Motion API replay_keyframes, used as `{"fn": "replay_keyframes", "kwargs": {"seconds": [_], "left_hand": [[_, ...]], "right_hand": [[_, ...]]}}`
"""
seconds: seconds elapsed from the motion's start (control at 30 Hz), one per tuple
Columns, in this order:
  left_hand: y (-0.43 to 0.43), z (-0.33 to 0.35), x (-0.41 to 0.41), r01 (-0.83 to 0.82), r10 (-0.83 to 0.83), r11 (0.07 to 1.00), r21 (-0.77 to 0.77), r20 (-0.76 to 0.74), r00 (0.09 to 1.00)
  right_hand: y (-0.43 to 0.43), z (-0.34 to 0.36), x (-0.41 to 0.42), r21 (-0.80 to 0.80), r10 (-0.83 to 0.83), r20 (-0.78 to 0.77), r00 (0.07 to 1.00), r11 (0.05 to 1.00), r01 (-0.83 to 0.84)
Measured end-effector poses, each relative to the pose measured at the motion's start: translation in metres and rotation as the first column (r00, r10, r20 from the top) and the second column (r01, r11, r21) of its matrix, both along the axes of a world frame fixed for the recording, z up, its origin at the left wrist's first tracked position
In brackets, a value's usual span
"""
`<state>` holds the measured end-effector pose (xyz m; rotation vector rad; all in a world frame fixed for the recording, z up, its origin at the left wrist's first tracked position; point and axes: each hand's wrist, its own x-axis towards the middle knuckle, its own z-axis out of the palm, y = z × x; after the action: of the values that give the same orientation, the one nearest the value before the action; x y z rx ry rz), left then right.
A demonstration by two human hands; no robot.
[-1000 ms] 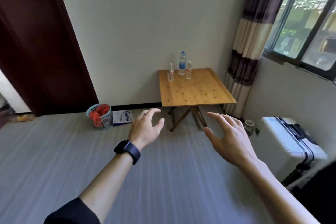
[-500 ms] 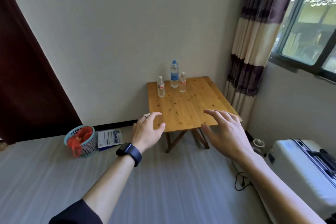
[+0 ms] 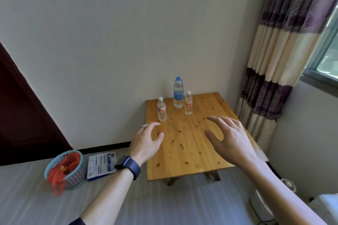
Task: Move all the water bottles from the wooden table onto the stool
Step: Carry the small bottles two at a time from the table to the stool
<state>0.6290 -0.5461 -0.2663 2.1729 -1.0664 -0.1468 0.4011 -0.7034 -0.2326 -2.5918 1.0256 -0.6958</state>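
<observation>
A wooden surface (image 3: pixel 190 144) is seen set against a pale wall, beside a striped curtain (image 3: pixel 278 64). Two bare hands are held out above its near half, both spread wide and empty: the right hand (image 3: pixel 232 139) with fingers fanned, the left hand (image 3: pixel 146 142) (a dark watch (image 3: pixel 128 167) is worn at the wrist) curved as if cupped. Three water bottles are kept upright at the far edge: a tall blue-capped bottle (image 3: pixel 178 93), a small bottle (image 3: pixel 188 103) just to its right, and another small bottle (image 3: pixel 161 109) apart at the left. A basket (image 3: pixel 65 171) is left on the floor.
</observation>
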Motion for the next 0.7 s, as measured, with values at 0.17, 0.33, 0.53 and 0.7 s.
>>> {"fn": "replay_keyframes", "kwargs": {"seconds": [0.17,0.33,0.53,0.7], "left_hand": [[-0.063,-0.016,0.079,-0.001,0.002,0.999,0.035,-0.035,0.999],[-0.127,-0.038,0.145,0.005,0.004,0.994,0.107,-0.079,0.997],[-0.204,-0.064,0.205,-0.012,0.032,0.985,0.172,-0.112,0.993],[-0.279,-0.088,0.256,-0.081,0.116,0.972,0.220,-0.151,0.982]], "right_hand": [[-0.057,-0.019,0.067,0.036,-0.042,-0.043,0.998,0.998,0.044],[-0.118,-0.045,0.122,0.092,-0.042,-0.086,0.995,0.994,0.050],[-0.207,-0.078,0.186,0.159,-0.035,-0.149,0.988,0.985,0.059],[-0.301,-0.116,0.250,0.274,-0.005,-0.187,0.982,0.960,0.057]]}}
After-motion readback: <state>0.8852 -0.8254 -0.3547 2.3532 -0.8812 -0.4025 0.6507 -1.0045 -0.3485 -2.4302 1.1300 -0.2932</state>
